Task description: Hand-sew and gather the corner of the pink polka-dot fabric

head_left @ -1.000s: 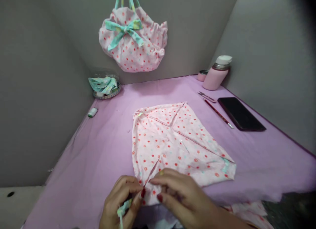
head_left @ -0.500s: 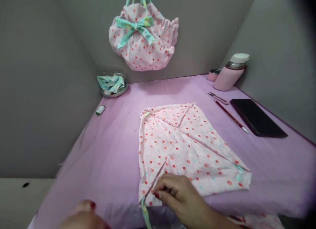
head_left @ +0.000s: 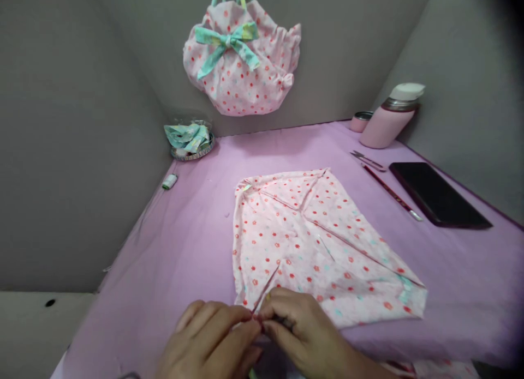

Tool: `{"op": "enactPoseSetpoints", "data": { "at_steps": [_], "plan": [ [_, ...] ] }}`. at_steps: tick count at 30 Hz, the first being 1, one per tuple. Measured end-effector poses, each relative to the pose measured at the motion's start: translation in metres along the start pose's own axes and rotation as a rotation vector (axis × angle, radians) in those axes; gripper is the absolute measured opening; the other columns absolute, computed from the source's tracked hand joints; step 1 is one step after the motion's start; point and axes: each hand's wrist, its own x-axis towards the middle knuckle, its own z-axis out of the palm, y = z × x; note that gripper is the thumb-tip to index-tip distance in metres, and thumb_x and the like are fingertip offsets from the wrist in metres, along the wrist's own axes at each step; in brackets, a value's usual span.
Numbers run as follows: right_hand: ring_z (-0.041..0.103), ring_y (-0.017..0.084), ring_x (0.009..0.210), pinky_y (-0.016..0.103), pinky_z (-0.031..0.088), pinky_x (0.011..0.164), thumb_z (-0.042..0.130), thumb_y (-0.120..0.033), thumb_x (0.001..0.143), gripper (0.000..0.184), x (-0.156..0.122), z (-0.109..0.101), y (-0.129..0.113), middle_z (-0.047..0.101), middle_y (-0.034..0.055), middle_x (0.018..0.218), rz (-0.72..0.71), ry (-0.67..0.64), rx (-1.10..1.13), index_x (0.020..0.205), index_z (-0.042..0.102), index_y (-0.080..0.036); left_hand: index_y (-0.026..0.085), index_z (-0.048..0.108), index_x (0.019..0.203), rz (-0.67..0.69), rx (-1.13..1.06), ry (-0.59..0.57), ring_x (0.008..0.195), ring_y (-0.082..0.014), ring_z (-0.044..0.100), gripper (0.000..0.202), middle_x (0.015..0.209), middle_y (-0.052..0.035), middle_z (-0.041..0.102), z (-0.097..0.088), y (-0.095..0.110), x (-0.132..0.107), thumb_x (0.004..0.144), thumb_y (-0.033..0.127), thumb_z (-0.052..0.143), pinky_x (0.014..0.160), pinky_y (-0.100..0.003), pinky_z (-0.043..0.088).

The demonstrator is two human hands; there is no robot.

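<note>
A left hand (head_left: 213,340) and, touching it, the right hand (head_left: 298,325) pinch 1 near corner of dotted pink cloth (head_left: 282,245) spread beyond them, apparently working its folded edge; next likely calls for keeping that fold aligned.

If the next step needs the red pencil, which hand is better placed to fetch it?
Probably the right hand: the red pencil lies right of the patterned cloth, on that hand's side, with the left hand farther off. Both hands are at the cloth's near left corner.
</note>
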Motion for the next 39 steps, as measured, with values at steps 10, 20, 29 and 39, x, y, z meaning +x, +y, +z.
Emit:
{"op": "enactPoseSetpoints", "data": {
  "at_steps": [10,20,29,39],
  "plan": [
    [0.053,0.011,0.072,0.020,0.040,0.066,0.047,-0.004,0.077,0.018,-0.002,0.001,0.003,0.058,0.0006,0.073,-0.064,-0.004,-0.115,0.076,0.060,-0.017,0.018,0.056,0.074,-0.149,-0.059,-0.177,0.058,-0.0161,0.055,0.022,0.064,-0.0037,0.061,0.028,-0.005,-0.011,0.084,0.012,0.037,0.054,-0.025,0.044],
    [0.050,0.012,0.072,0.022,0.039,0.063,0.039,-0.009,0.085,0.022,-0.005,-0.006,0.008,0.053,0.0029,0.076,-0.103,-0.042,-0.207,0.076,0.058,-0.015,0.018,0.057,0.067,-0.904,-1.071,-0.018,0.058,-0.0100,0.048,0.028,0.060,0.0025,0.054,0.027,-0.007,-0.017,0.080,0.042,0.054,0.057,-0.018,0.043],
    [0.051,0.012,0.075,0.023,0.039,0.066,0.037,-0.010,0.087,0.024,-0.006,-0.004,0.011,0.055,0.0028,0.078,-0.118,-0.025,-0.178,0.082,0.060,-0.016,0.022,0.062,0.092,-0.410,-0.397,-0.076,0.073,-0.0137,0.061,0.015,0.082,-0.0019,0.066,0.009,-0.007,-0.009,0.081,0.019,0.052,0.066,-0.020,0.049],
    [0.052,0.012,0.077,0.023,0.039,0.067,0.038,-0.009,0.086,0.024,-0.006,-0.005,0.010,0.056,0.0023,0.080,-0.117,-0.027,-0.148,0.083,0.061,-0.017,0.015,0.050,0.056,-0.907,-0.812,-0.444,0.052,-0.0090,0.025,0.041,0.054,0.0061,0.028,0.018,-0.009,-0.008,0.082,0.046,0.043,0.046,-0.020,0.023]
  ]
}}
